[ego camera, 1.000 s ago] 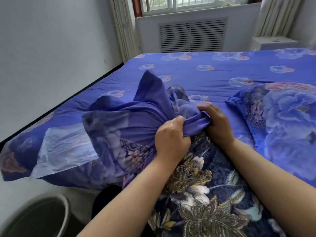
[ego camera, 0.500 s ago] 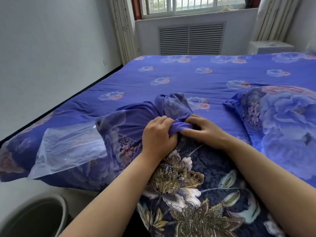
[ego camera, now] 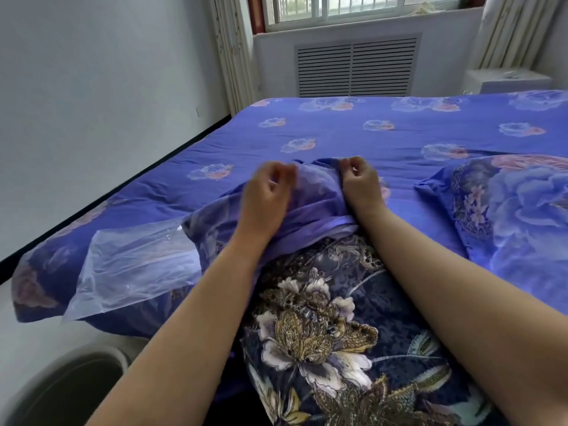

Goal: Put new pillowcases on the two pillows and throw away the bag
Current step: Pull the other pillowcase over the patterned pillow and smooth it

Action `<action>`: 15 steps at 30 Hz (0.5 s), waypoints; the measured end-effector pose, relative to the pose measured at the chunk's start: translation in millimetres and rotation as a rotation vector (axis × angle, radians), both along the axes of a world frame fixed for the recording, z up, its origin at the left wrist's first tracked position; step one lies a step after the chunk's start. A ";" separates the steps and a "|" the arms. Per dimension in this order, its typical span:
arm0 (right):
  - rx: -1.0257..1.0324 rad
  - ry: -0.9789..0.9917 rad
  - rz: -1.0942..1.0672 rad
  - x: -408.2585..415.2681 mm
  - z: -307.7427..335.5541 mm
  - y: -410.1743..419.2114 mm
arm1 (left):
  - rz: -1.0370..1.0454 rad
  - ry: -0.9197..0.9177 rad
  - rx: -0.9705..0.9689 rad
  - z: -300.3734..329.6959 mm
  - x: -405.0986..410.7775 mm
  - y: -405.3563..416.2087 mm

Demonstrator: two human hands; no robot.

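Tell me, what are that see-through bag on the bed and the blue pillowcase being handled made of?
The bag looks like thin clear plastic film: glossy, with bright glints and creases, and the bedding shows through it. The pillowcase looks like soft woven cloth, perhaps cotton or a blend: it bunches into folds and has a faint sheen; the exact fibre cannot be told.

Bed — pillows, plastic bag

The left hand is motion-blurred, its grip unclear; the bin is cut off.
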State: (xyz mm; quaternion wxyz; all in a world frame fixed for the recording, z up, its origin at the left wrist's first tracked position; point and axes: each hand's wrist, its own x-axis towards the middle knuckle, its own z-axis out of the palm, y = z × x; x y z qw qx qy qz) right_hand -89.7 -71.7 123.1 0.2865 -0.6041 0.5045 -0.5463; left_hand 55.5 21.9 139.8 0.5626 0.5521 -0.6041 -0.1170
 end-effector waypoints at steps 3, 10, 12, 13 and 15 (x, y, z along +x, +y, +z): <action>-0.129 -0.152 -0.102 -5.2 -5.5 16.5 | 0.393 -0.228 0.211 17.2 42.3 -52.0; -0.221 0.079 -0.067 -9.1 -0.2 30.2 | 0.096 -0.224 0.551 27.8 47.7 -89.1; -0.205 0.074 -0.053 -12.3 6.2 25.8 | 0.360 -0.142 0.301 31.3 57.3 -89.1; -0.180 0.029 -0.071 -17.8 8.9 19.5 | 0.459 -0.066 0.233 33.3 68.6 -89.5; -0.088 -0.067 -0.174 -36.9 9.2 2.8 | 0.574 0.034 0.242 29.3 97.5 -95.4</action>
